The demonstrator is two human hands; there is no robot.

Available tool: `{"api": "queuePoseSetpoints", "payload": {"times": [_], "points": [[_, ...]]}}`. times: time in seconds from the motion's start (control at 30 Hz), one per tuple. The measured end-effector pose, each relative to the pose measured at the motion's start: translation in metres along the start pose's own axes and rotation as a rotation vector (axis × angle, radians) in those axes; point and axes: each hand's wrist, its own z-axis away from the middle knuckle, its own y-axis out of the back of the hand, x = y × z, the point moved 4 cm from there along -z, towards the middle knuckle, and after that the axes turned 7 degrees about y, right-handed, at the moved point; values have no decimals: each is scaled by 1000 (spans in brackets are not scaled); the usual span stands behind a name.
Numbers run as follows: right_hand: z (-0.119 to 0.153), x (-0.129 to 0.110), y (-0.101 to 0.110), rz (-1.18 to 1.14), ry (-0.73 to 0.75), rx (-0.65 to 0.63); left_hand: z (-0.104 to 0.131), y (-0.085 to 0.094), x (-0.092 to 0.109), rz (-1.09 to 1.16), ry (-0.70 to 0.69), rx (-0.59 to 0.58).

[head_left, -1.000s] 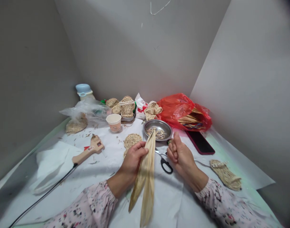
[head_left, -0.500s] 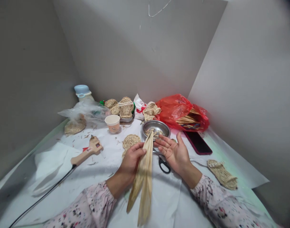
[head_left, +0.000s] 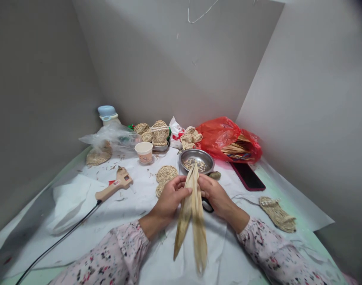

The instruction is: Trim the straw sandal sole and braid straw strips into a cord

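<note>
Straw-coloured leaves (head_left: pixel 199 229) hang nearer you than the metal bowl (head_left: pixel 203 152); your left hand (head_left: pixel 168 198) and right hand (head_left: pixel 216 194) pinch opposite sides below the gathered top, so pull gently and evenly.

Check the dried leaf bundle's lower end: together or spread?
Spread: the dried leaf bundle parts into two tails, with a gap between.

Beige hot glue gun (head_left: pixel 121 182) lying on its side at left, corded, nozzle pointing away. Paper cup (head_left: pixel 144 153) upright, near a clear plastic bag (head_left: pixel 117 135). Blue-lidded bottle (head_left: pixel 107 113) upright behind that bag. Smartphone (head_left: pixel 249 177) lying flat at right, dark screen uppermost, edges magenta. Bent wire (head_left: pixel 190 22) high against the rear wall (head_left: pixel 157 71).
</note>
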Motion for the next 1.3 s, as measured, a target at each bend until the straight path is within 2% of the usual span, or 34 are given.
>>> {"api": "queuePoseSetpoints", "payload": {"times": [0.13,0.23,0.4,0.53,0.73,0.9,1.03,1.3], "points": [[2,2,0,196,23,33,1,-1,-1,-73,23,-22],[2,4,7,228,21,96,1,1,-3,-72,65,-9],[1,9,11,158,1,123,0,2,-7,38,152,-15],[0,10,10,70,-9,128,0,-1,-6,87,158,-50],[2,6,3,-9,-52,55,-1,0,-8,101,157,-95],[5,3,-3,38,-106,2,-1,0,-9,87,147,-156],[5,5,-3,6,-133,-7,-2,0,-11,124,200,-182],[5,4,0,-38,-194,33,-4,2,-16,237,260,-239]]}}
